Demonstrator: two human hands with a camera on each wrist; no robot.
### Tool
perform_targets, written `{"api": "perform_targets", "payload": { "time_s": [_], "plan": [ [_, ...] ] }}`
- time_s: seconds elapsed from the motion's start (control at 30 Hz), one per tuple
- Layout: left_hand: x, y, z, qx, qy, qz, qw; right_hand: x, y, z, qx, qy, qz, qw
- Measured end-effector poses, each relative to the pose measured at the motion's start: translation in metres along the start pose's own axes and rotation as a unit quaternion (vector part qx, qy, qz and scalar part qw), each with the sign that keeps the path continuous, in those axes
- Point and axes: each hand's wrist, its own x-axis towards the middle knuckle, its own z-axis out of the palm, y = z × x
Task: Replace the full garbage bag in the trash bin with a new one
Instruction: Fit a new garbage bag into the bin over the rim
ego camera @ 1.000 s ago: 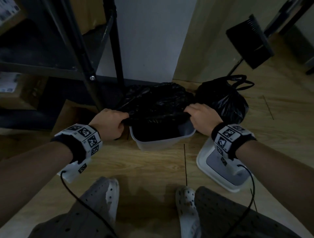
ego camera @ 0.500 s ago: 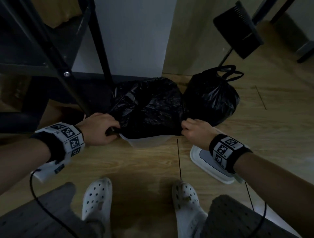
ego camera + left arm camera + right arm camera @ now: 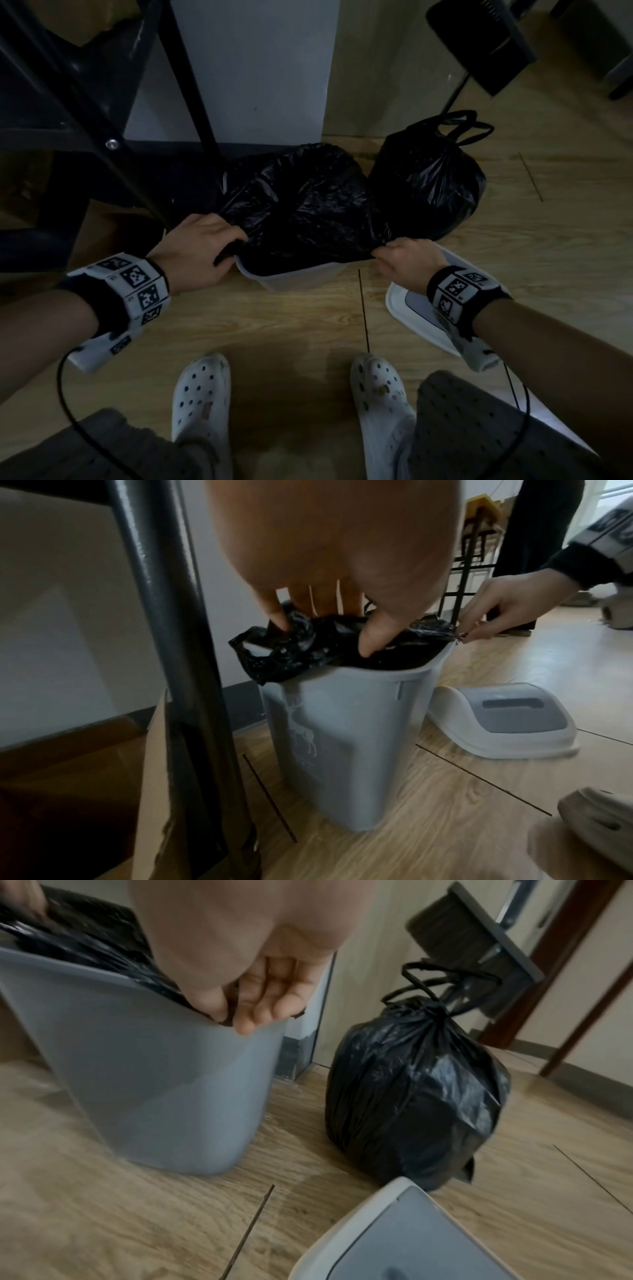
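A grey trash bin (image 3: 294,279) (image 3: 342,739) (image 3: 143,1074) stands on the wood floor against the wall. A new black bag (image 3: 301,209) (image 3: 298,647) (image 3: 78,945) billows over its mouth. My left hand (image 3: 202,250) (image 3: 329,626) grips the bag's edge at the bin's left rim. My right hand (image 3: 404,260) (image 3: 236,1015) pinches the bag's edge at the right rim. The full, tied black bag (image 3: 428,185) (image 3: 414,1096) sits on the floor to the right of the bin.
The bin's white and grey lid (image 3: 414,308) (image 3: 510,721) (image 3: 404,1237) lies on the floor under my right wrist. A black metal shelf frame (image 3: 113,137) (image 3: 178,669) stands at the left, a dustpan (image 3: 479,44) at the back right. My white clogs (image 3: 202,401) are below.
Both hands have kept hold of the bag's edge and pulled it apart and down toward the bin's rim. The bag covers more of the opening.
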Motion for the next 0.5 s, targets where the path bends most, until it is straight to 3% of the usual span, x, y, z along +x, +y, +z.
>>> {"api": "perform_targets", "payload": {
  "time_s": [0.13,0.17,0.3,0.4,0.5],
  "plan": [
    [0.014,0.003,0.000,0.048,0.003,0.039,0.998,0.000,0.012,0.013,0.040,0.084,0.026,0.995],
    [0.017,0.006,-0.001,0.055,-0.003,0.039,0.998,0.001,0.014,0.014,0.045,0.076,0.035,0.995],
    [0.024,0.016,0.001,0.066,-0.039,0.032,0.997,0.004,0.017,0.016,0.083,-0.091,0.079,0.989],
    [0.022,0.014,0.001,0.074,-0.072,0.027,0.994,0.007,0.009,0.015,0.127,-0.158,0.052,0.978],
    [0.018,0.011,0.000,0.097,-0.116,0.020,0.988,0.008,-0.001,0.004,0.072,-0.176,0.023,0.982]
  ]
}}
